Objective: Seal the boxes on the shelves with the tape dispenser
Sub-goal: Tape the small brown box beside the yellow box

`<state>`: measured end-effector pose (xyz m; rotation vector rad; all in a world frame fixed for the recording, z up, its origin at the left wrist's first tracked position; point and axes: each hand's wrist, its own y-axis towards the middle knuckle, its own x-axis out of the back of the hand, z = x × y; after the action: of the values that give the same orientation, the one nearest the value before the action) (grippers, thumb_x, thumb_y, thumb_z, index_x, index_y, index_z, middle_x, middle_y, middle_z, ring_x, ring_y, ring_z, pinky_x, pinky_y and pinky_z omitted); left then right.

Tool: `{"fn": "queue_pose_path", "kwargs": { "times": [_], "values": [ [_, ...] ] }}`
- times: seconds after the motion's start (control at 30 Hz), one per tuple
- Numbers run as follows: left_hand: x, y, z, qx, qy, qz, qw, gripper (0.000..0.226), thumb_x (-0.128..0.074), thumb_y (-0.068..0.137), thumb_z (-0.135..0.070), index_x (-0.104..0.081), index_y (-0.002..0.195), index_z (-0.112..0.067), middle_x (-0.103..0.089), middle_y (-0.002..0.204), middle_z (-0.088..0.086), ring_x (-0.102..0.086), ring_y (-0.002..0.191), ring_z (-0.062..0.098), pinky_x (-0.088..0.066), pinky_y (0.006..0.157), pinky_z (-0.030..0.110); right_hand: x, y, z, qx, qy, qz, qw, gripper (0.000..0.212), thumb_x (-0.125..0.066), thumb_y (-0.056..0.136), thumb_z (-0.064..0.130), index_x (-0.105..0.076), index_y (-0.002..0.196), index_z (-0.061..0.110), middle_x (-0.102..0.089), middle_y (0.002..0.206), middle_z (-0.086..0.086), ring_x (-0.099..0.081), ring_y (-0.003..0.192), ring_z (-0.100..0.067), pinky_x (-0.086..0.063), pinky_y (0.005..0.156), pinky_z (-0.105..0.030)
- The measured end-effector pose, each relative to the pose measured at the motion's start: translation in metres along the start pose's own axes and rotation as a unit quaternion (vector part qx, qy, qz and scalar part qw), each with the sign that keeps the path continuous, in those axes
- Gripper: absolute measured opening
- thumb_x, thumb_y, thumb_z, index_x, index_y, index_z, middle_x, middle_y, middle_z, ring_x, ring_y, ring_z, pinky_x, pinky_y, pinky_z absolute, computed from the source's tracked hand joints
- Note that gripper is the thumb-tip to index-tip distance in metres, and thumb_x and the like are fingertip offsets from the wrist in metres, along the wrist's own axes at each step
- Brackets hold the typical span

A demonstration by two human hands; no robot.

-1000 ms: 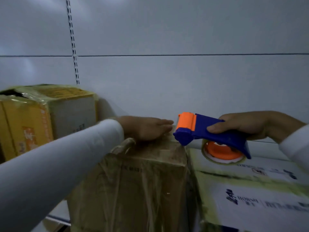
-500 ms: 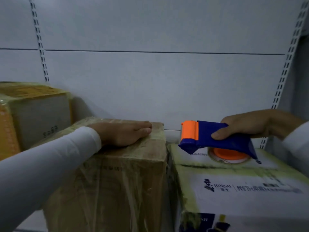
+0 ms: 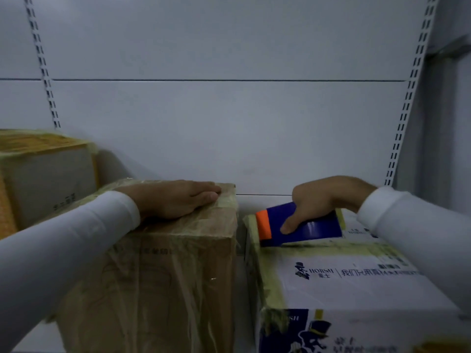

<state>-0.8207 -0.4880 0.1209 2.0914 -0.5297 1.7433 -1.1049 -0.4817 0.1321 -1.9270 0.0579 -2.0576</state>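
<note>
Blue-orange tape dispenser (image 3: 300,225) on white box (image 3: 356,276), beside taped brown box (image 3: 165,276)

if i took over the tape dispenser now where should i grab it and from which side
Grip the blue handle of the tape dispenser, from above and the right, as the right hand does. Its orange front end rests on the white box, so that end must stay free.

Left hand (image 3: 175,200) lies flat, fingers straight; right hand (image 3: 323,200) is curled in a grip, both arms white-sleeved.

Shelf (image 3: 35,337) carries three taped boxes (image 3: 158,276) side by side.
</note>
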Motion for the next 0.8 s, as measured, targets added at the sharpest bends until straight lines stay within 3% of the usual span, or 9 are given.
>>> {"fn": "queue_pose_path", "kwargs": {
  "times": [0.1,0.17,0.23,0.3,0.43,0.57,0.63,0.7,0.8],
  "values": [
    [0.003,-0.002,-0.005,-0.011,0.001,-0.026,1.000,0.042,-0.032,0.100,-0.046,-0.049,0.135,-0.031,-0.050,0.139,-0.008,-0.045,0.128,0.014,-0.032,0.110,0.036,-0.013,0.006,-0.013,0.021,0.064,-0.024,0.997,0.052,-0.074,0.074,0.065,-0.058,0.060,0.017,-0.060,0.047,0.008,-0.054,0.047,-0.011,-0.038,0.049,-0.022],
    [0.006,0.003,-0.013,0.006,0.029,-0.078,0.996,0.037,-0.040,0.099,-0.041,-0.054,0.129,-0.026,-0.056,0.133,-0.003,-0.051,0.122,0.018,-0.038,0.105,0.037,-0.014,0.004,-0.020,0.037,0.080,-0.052,0.995,0.057,-0.074,0.072,0.067,-0.055,0.062,0.014,-0.057,0.053,0.003,-0.050,0.049,-0.017,-0.034,0.052,-0.026],
    [0.006,0.012,-0.031,0.036,0.048,-0.124,0.990,0.038,-0.044,0.094,-0.052,-0.061,0.112,-0.023,-0.061,0.117,0.000,-0.057,0.106,0.018,-0.044,0.090,0.033,-0.011,0.001,-0.024,0.054,0.099,-0.060,0.992,0.056,-0.074,0.071,0.067,-0.060,0.069,0.013,-0.061,0.064,-0.004,-0.052,0.056,-0.020,-0.036,0.057,-0.028],
    [0.000,0.024,-0.052,0.082,0.062,-0.097,0.990,0.049,-0.040,0.088,-0.067,-0.054,0.093,-0.020,-0.058,0.094,-0.001,-0.056,0.086,0.014,-0.041,0.074,0.029,-0.009,-0.003,-0.027,0.064,0.115,-0.071,0.989,0.058,-0.074,0.072,0.066,-0.067,0.075,0.008,-0.067,0.069,-0.006,-0.058,0.059,-0.020,-0.040,0.060,-0.029],
    [-0.012,0.042,-0.077,0.142,0.113,-0.015,0.983,0.036,-0.043,0.094,-0.048,-0.054,0.108,-0.017,-0.059,0.117,0.007,-0.056,0.098,0.022,-0.045,0.087,0.034,-0.016,-0.006,-0.034,0.080,0.155,-0.078,0.982,0.055,-0.074,0.075,0.061,-0.064,0.079,0.007,-0.060,0.073,-0.011,-0.053,0.064,-0.022,-0.035,0.064,-0.031],
    [-0.007,0.030,-0.077,0.108,0.119,-0.006,0.987,0.021,-0.040,0.097,-0.037,-0.048,0.085,-0.021,-0.058,0.118,0.008,-0.051,0.091,0.021,-0.041,0.084,0.031,-0.026,-0.006,-0.052,0.105,0.188,-0.078,0.973,0.057,-0.076,0.075,0.058,-0.064,0.077,0.002,-0.062,0.071,-0.010,-0.057,0.061,-0.021,-0.037,0.062,-0.031],
    [-0.002,0.016,-0.070,0.085,0.123,0.009,0.989,0.032,-0.045,0.095,-0.042,-0.055,0.114,-0.019,-0.054,0.131,0.004,-0.053,0.108,0.021,-0.041,0.092,0.032,-0.026,-0.008,-0.063,0.127,0.223,-0.064,0.964,0.060,-0.077,0.072,0.060,-0.067,0.080,0.001,-0.066,0.071,-0.007,-0.060,0.061,-0.018,-0.041,0.062,-0.030],
    [0.004,0.000,-0.062,0.054,0.151,0.019,0.987,0.053,-0.047,0.094,-0.048,-0.038,0.144,-0.031,-0.037,0.150,-0.006,-0.039,0.133,0.016,-0.030,0.109,0.034,-0.026,-0.011,-0.069,0.156,0.254,-0.050,0.953,0.056,-0.079,0.068,0.065,-0.068,0.076,0.011,-0.069,0.070,-0.003,-0.063,0.061,-0.014,-0.043,0.060,-0.026],
    [0.012,-0.016,-0.054,0.033,0.150,0.040,0.987,0.057,-0.046,0.096,-0.044,-0.024,0.148,-0.037,-0.017,0.158,-0.009,-0.016,0.144,0.010,-0.012,0.117,0.029,-0.028,-0.014,-0.068,0.183,0.270,-0.040,0.944,0.064,-0.075,0.061,0.069,-0.069,0.080,0.008,-0.074,0.080,-0.009,-0.067,0.066,-0.017,-0.047,0.064,-0.027]
  ]
}}
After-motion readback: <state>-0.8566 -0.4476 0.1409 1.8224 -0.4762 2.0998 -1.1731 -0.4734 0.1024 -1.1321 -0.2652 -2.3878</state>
